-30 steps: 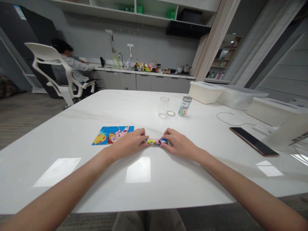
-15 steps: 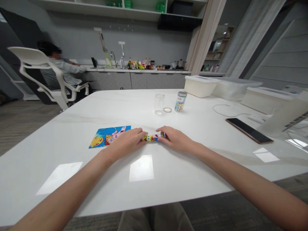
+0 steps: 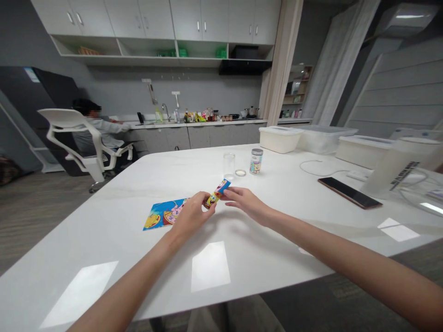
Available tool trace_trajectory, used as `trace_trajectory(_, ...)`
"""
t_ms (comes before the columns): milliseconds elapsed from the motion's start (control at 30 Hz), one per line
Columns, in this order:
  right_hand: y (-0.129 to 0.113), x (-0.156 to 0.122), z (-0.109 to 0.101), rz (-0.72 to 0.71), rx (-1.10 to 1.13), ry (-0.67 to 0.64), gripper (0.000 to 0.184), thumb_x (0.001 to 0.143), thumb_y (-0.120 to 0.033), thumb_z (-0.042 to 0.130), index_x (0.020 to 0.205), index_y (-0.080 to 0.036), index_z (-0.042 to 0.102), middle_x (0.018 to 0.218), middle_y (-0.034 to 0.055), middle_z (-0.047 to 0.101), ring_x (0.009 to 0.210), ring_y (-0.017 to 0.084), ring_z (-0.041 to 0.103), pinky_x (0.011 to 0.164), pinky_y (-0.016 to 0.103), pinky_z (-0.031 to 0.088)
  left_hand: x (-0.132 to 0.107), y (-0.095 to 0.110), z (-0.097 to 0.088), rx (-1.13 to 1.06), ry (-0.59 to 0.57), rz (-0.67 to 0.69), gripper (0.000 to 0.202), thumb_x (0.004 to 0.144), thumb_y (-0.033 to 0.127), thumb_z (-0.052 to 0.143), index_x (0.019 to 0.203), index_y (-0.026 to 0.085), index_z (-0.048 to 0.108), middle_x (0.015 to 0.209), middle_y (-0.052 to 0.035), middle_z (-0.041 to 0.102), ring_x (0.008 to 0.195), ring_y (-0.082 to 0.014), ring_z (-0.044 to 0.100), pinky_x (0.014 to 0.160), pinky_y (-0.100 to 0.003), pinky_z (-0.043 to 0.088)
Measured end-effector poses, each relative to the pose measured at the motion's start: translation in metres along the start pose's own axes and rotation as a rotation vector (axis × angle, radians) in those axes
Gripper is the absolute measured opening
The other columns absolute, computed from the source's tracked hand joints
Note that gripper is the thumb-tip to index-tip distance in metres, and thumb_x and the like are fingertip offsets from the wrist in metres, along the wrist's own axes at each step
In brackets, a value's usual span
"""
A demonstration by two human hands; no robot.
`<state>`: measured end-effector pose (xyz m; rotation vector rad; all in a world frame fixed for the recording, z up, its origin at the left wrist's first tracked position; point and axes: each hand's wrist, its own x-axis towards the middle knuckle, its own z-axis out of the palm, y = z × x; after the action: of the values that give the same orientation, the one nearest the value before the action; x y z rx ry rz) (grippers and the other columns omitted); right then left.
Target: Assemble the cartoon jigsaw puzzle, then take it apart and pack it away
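The left hand (image 3: 192,213) pinches the lower end of a rolled cartoon-print sheet (image 3: 218,192), which slants up towards 1 o'clock, clear of the white table (image 3: 104,258). The right hand (image 3: 243,201) has its fingertips (image 3: 225,193) at the roll's upper end; I cannot tell whether they clamp it or only touch.

Just at 9 o'clock of the left hand, a flat cartoon picture (image 3: 162,215) lies on the tabletop. At 12 o'clock, well apart, stand an open clear jar (image 3: 229,164), its lid (image 3: 240,173) beside it, and a small capped jar (image 3: 256,161) whose label is too small to read. At 2 o'clock a dark phone (image 3: 349,192) lies flat near a white cable (image 3: 309,163). Lidded white bins (image 3: 280,139) line the far right edge, and a white device (image 3: 398,173) with a barcode sticker stands at 3 o'clock.

Bare tabletop runs from the hands to the near edge. Beyond the far left corner, a person (image 3: 98,127) sits in a white chair (image 3: 71,138).
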<state>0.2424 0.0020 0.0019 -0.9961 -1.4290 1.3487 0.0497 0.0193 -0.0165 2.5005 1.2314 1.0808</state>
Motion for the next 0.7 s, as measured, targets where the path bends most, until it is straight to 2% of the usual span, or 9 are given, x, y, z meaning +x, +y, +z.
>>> trace_trajectory(67,-0.007,0.001,0.015,-0.032,0.051,0.047,0.036,0.075,-0.047,0.068,0.097,-0.018,0.068,0.107,0.0076,0.069,0.106,0.02,0.061,0.093,0.034,0.046,-0.001,0.0,0.002,0.007,-0.004,0.013,0.004,0.082,0.022,0.055,0.085,0.02,0.054,0.078,0.0005,0.061,0.071,-0.016,0.059,0.068,-0.029,0.047)
trace_trajectory(200,-0.009,0.007,0.034,-0.075,0.017,0.175,0.038,0.067,-0.047,0.076,0.087,-0.015,0.069,0.089,0.0061,0.071,0.092,0.023,0.065,0.089,0.04,0.048,-0.003,-0.002,0.007,0.066,0.0,0.084,0.004,0.081,0.019,0.054,0.081,0.02,0.05,0.076,-0.0002,0.059,0.07,-0.0172,0.058,0.067,-0.03,0.046)
trace_trajectory(400,-0.002,0.017,0.039,-0.142,-0.038,0.236,0.034,0.068,-0.041,0.075,0.089,-0.015,0.066,0.092,0.0079,0.072,0.092,0.023,0.066,0.089,0.041,0.051,-0.003,-0.005,0.007,0.118,-0.006,0.104,0.004,0.085,0.022,0.053,0.084,0.02,0.049,0.082,-0.0019,0.06,0.077,-0.0188,0.06,0.07,-0.031,0.047)
trace_trajectory(533,-0.011,0.036,0.019,-0.153,0.007,0.265,0.033,0.072,-0.035,0.073,0.094,-0.017,0.057,0.097,0.009,0.072,0.09,0.019,0.067,0.082,0.039,0.056,-0.003,-0.003,0.001,0.251,-0.065,0.023,0.013,0.088,0.032,0.052,0.084,0.019,0.051,0.088,-0.0059,0.061,0.085,-0.0224,0.06,0.077,-0.035,0.047)
trace_trajectory(633,-0.029,0.066,-0.011,-0.257,-0.09,0.348,0.023,0.078,-0.031,0.068,0.09,-0.018,0.053,0.098,0.0088,0.071,0.093,0.018,0.067,0.081,0.037,0.056,-0.002,-0.002,-0.003,0.326,-0.158,-0.051,0.02,0.089,0.037,0.051,0.083,0.018,0.053,0.089,-0.008,0.062,0.086,-0.0236,0.061,0.078,-0.036,0.046)
trace_trajectory(700,-0.044,0.09,-0.033,-0.324,-0.235,0.441,0.019,0.082,-0.03,0.062,0.093,-0.018,0.054,0.101,0.0084,0.069,0.091,0.016,0.067,0.081,0.034,0.055,-0.003,-0.002,-0.005,0.337,-0.207,-0.065,0.018,0.088,0.035,0.051,0.083,0.018,0.054,0.09,-0.0084,0.063,0.085,-0.0234,0.061,0.077,-0.035,0.046)
